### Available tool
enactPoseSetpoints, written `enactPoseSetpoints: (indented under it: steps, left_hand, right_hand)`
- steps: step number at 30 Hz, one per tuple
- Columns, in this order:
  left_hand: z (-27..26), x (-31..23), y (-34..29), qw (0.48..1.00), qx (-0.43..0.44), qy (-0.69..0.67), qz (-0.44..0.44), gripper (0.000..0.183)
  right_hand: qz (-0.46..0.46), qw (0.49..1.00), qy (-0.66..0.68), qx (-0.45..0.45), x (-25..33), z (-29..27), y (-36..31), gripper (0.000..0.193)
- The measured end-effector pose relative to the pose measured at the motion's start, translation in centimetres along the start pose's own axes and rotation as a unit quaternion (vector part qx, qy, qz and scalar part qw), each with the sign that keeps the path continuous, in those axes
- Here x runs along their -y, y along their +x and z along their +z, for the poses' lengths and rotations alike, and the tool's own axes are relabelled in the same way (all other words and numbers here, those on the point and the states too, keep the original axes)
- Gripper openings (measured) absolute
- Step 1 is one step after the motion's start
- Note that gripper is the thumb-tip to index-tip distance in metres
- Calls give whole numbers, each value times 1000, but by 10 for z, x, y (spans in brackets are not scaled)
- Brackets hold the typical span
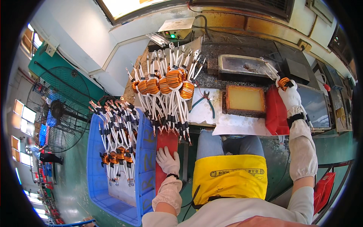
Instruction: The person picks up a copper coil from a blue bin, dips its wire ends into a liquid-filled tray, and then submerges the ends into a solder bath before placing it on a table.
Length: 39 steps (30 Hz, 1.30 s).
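Observation:
My right hand [292,99], in a white glove, is closed around a copper-wound toroidal coil [284,83]. White leads stick out from the coil toward the right end of a rectangular metal pot [242,65]; whether their tips touch anything in it I cannot tell. Lower down, my left hand [168,160], also gloved, lies with fingers spread on a red surface [161,143] beside a blue crate [145,166]. Just in front of the pot sits a rusty-edged tray of yellowish material [245,99]. A pile of similar coils [166,81] with white leads lies on the bench at the left.
More coils [120,155] stand in the blue crate. Pliers with teal handles [204,103] rest on white paper. A red container [277,111] stands beside the tray. A control box with a green light [177,29] is at the back, a large fan [56,109] at far left.

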<state>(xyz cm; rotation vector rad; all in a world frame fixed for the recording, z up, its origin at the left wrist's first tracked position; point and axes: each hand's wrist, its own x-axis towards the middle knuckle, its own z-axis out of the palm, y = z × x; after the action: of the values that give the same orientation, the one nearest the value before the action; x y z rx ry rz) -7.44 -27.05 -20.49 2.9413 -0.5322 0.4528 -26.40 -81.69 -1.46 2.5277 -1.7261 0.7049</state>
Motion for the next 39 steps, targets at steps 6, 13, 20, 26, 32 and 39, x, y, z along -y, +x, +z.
enactPoseSetpoints:
  steps: [6,13,20,26,32,39]
  left_hand:
    - [1,1,0,1000,1,1,0,54]
    - [-2,-1,0,1000,12,1,-6,54]
    - [-2,1,0,1000,14,3,-5,55]
    - [-2,-1,1,1000,14,0,-4,55]
    - [-2,-1,1,1000,10,3,-3,55]
    - [-2,-1,1,1000,26,2,-9,56]
  right_hand:
    - [24,1000,-1,20,6,-5,0,57]
    - [-3,1000,-17,20,2,-2,2,59]
    - [19,999,-30,40,16,-12,-1,64]
    - [-1,999,-39,13,8,-8,0,65]
    - [-1,999,-41,7,6,-5,1,65]
    - [12,999,-31,29,8,-9,1,61]
